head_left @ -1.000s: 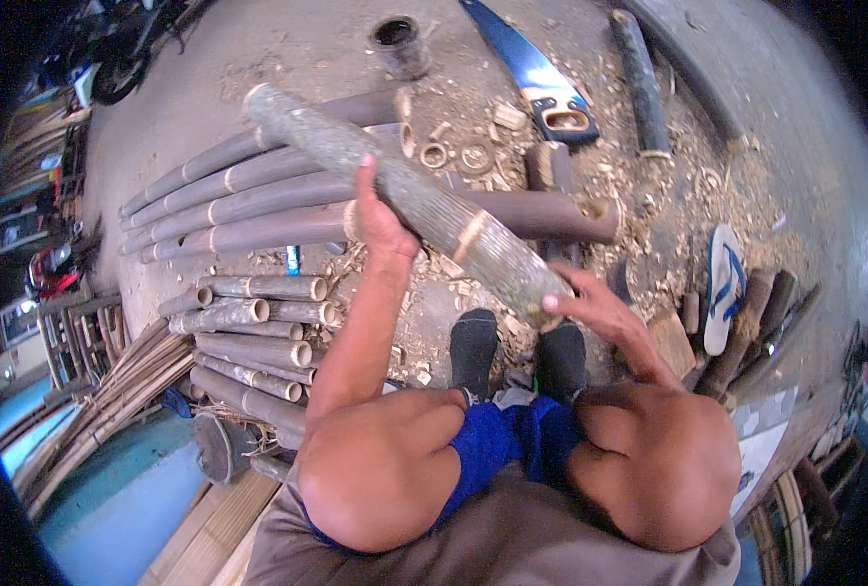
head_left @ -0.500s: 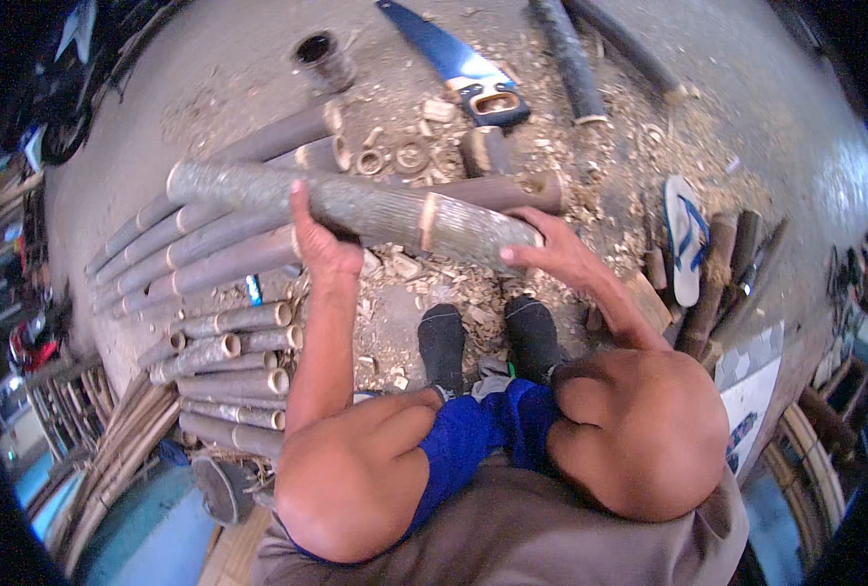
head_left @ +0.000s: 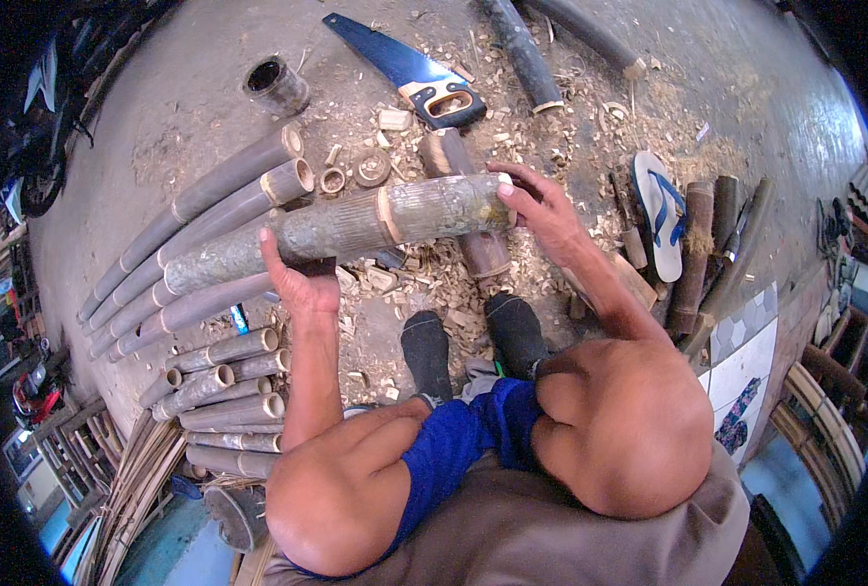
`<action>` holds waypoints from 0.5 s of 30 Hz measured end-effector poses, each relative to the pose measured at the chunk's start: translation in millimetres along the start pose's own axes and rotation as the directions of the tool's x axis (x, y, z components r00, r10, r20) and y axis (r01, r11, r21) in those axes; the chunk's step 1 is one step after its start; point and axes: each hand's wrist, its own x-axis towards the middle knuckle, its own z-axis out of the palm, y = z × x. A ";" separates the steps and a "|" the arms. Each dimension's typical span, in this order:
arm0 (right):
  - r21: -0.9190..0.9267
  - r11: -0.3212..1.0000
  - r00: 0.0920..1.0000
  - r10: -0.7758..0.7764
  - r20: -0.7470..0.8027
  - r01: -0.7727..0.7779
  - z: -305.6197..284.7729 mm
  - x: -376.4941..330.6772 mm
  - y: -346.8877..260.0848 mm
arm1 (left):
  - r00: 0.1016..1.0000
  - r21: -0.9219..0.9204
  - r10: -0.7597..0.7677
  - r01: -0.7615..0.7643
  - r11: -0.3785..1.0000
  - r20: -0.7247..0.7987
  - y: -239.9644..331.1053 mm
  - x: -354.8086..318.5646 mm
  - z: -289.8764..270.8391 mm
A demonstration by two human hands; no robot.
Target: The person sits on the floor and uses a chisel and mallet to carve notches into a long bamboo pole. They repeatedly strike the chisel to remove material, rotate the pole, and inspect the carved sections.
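A thick grey-green bamboo pole (head_left: 297, 232) lies across both my hands, its right end a little higher than its left. My left hand (head_left: 304, 285) supports it from beneath near the middle, thumb up along the near side. At the right end, my right hand (head_left: 543, 207) grips the cut edge, thumb on the near side and fingers behind. A pale ring marks the pole right of its middle. Below it, a dark bamboo piece (head_left: 485, 256) shows on the floor, partly hidden by the pole. Wood chips surround my socked feet.
A handsaw (head_left: 405, 73) and a dark-mouthed can (head_left: 278, 86) lie ahead. Long bamboo poles (head_left: 200, 200) and stacked shorter lengths (head_left: 224, 391) are at left. A flip-flop (head_left: 659, 217) rests beside bamboo pieces (head_left: 690, 259) at right. Two more poles (head_left: 522, 57) lie at the far side.
The held bamboo pole has tilted: its right end rose and its left end dropped, and it came lower over the floor pieces. Both hands still hold it. The whole view has shifted slightly.
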 end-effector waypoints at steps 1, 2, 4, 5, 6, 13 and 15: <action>0.047 0.999 1.000 0.006 0.001 -0.006 -0.4 0.6 2.5 | 1.000 0.009 0.000 0.000 1.000 -0.008 -1.3 -0.3 -0.8; 0.051 0.999 1.000 0.010 -0.003 -0.010 -0.8 1.0 4.5 | 1.000 0.019 -0.001 0.001 1.000 -0.015 -2.5 -0.5 -1.9; 0.056 0.998 1.000 0.018 -0.013 -0.018 -2.4 1.5 7.3 | 1.000 0.006 -0.022 0.022 1.000 -0.012 -3.9 0.4 -3.7; 0.059 0.998 1.000 0.022 -0.018 -0.021 -3.1 1.6 8.4 | 0.999 0.000 -0.032 0.032 0.999 -0.010 -4.3 0.5 -4.3; 0.062 0.998 0.999 0.028 -0.023 -0.026 -3.7 1.6 10.0 | 0.999 0.006 -0.028 0.029 1.000 -0.019 -4.8 -1.8 -2.0; 0.098 0.995 0.999 -0.001 -0.041 0.005 -0.9 -0.1 7.4 | 0.999 -0.015 -0.050 0.050 0.999 0.007 -4.3 -5.0 -1.2; 0.104 0.994 0.999 -0.021 -0.038 0.025 -0.1 -0.8 5.7 | 0.999 -0.025 -0.049 0.050 0.998 0.008 -4.3 -4.4 -3.0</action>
